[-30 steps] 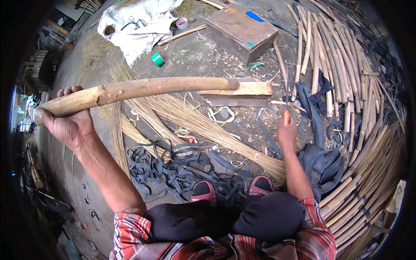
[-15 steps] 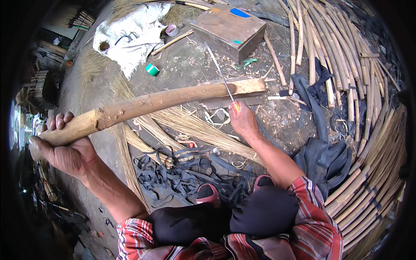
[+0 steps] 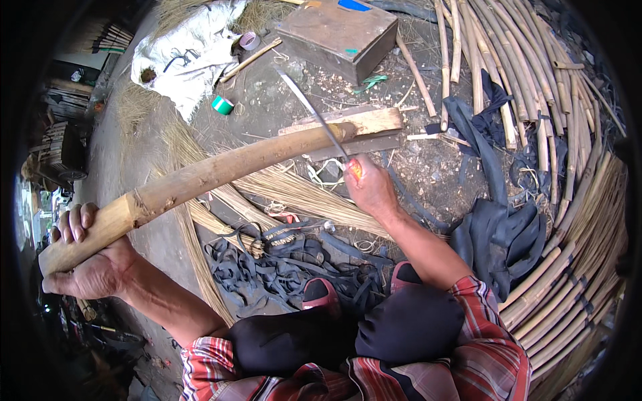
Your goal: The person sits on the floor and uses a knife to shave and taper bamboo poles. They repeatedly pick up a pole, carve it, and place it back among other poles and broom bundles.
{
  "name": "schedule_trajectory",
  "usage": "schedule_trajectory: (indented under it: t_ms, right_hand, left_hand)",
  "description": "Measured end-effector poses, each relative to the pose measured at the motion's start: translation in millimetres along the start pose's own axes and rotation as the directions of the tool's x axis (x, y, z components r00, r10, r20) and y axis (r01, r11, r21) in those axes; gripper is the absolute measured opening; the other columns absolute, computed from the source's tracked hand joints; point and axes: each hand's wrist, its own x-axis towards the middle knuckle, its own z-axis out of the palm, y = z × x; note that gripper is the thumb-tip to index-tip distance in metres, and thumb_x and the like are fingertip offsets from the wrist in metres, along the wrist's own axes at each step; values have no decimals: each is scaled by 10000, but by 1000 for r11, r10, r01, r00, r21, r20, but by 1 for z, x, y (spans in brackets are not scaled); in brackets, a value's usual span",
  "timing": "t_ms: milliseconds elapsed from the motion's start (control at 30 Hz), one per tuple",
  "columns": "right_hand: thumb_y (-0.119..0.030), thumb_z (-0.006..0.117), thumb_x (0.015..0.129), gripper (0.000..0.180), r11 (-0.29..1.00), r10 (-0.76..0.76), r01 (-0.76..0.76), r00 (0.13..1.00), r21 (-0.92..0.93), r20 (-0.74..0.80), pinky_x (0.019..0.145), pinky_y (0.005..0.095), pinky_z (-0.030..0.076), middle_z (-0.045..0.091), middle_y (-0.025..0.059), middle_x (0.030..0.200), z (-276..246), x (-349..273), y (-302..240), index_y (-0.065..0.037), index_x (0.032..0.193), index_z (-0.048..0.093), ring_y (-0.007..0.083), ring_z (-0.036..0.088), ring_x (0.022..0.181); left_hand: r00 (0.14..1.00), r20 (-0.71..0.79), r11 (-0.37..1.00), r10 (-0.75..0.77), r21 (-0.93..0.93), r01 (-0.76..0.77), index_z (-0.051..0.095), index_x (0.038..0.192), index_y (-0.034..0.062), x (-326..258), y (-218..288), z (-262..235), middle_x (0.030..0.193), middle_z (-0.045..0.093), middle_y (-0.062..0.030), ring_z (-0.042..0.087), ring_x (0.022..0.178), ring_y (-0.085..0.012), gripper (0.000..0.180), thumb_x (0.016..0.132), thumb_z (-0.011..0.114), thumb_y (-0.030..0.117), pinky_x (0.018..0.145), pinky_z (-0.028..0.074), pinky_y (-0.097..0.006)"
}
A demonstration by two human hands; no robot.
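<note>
Bamboo pole (image 3: 234, 167) slants across the view, its far end at a pale wooden block (image 3: 378, 120); whether they touch, I cannot tell. My left grip (image 3: 103, 264) is closed around the near end, fingers on the far side. My right grip (image 3: 373, 190) is wrapped about the orange handle (image 3: 355, 170) of a knife (image 3: 311, 107); its long blade crosses the pole near the far end. Straw bundles (image 3: 314, 195) and black strips (image 3: 267, 269) lie below.

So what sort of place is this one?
Probably a small craft workshop, going by the cut poles piled at the right, the bundled dry stalks and the scattered pale chips.
</note>
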Motion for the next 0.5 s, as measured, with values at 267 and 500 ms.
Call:
schedule_trajectory:
  t_ms: [267, 500]
  right_hand:
    - [-264, 554, 1036, 258, 991, -59, 37, 983, -130, -174, 663, 465, 576, 711, 190, 826, 5, -1, 6, -39, 1155, 593, 310, 739, 762]
    - [-276, 641, 981, 251, 999, -20, -1, 916, -53, -400, 605, 485, 521, 700, 223, 812, -7, 2, 13, -27, 1019, 641, 363, 704, 696]
  left_hand:
    - [995, 88, 983, -41, -178, 56, 532, 952, 93, -1, 3, -12, 754, 501, 1, 517, 614, -135, 684, 656, 872, 606, 648, 445, -304]
    - [979, 200, 949, -34, -302, 94, 551, 910, 113, -1, 8, -9, 680, 517, 34, 534, 567, -105, 667, 584, 914, 568, 603, 457, -265]
